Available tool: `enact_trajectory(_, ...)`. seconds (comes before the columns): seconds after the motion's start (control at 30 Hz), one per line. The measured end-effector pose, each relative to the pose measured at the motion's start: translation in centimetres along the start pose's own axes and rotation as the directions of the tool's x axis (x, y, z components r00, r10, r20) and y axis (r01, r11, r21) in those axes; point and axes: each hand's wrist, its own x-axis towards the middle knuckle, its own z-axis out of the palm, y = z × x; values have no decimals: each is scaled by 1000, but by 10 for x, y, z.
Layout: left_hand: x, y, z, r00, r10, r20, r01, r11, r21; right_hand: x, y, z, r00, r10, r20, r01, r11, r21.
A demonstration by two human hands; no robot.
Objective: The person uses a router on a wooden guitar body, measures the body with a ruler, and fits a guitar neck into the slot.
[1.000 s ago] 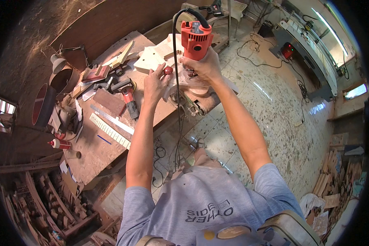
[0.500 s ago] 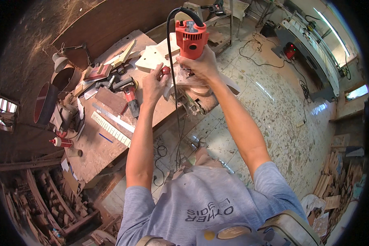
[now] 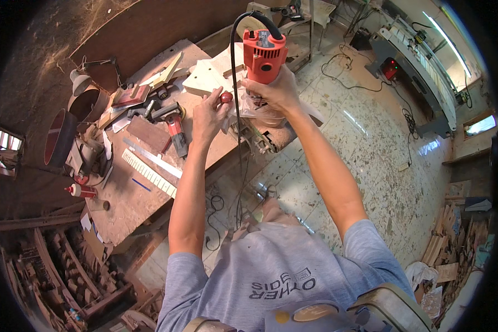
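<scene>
My right hand (image 3: 274, 91) is wrapped around the orange-red body of a router (image 3: 263, 58), with a black hose or cord arching from its top. My left hand (image 3: 210, 113) is closed at a round red knob (image 3: 226, 97) on the router's left side. Under the router's clear base lie pale shaped wood pieces (image 3: 202, 80) at the corner of the cluttered bench (image 3: 127, 216). Left of my hands are an angle grinder (image 3: 175, 133), a metal rule (image 3: 155, 160) and a slotted pale strip (image 3: 144, 174). The cutter is hidden.
A lamp (image 3: 80, 83), bent wooden rims (image 3: 61, 138) and a glue bottle (image 3: 83, 191) are on the bench's left. Cords trail over the debris-strewn tiled floor (image 3: 371, 133) toward a long grey machine (image 3: 412, 77) at right. Wood scraps (image 3: 442, 249) pile at lower right and lower left.
The router and both my hands shifted slightly left, then slightly back to the right, staying over the same spot on the wood. My grip looks the same.
</scene>
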Motion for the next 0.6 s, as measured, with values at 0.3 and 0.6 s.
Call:
enact_trajectory(0.3, 10, -12, 7, 999, 37, -25, -33, 988, 148, 11, 3, -1, 1000, -8, 18, 7, 1000, 27)
enact_trajectory(0.6, -4, 3, 10, 998, 24, 65, -31, 994, 109, -6, 7, -19, 998, 20, 51, -23, 997, 68)
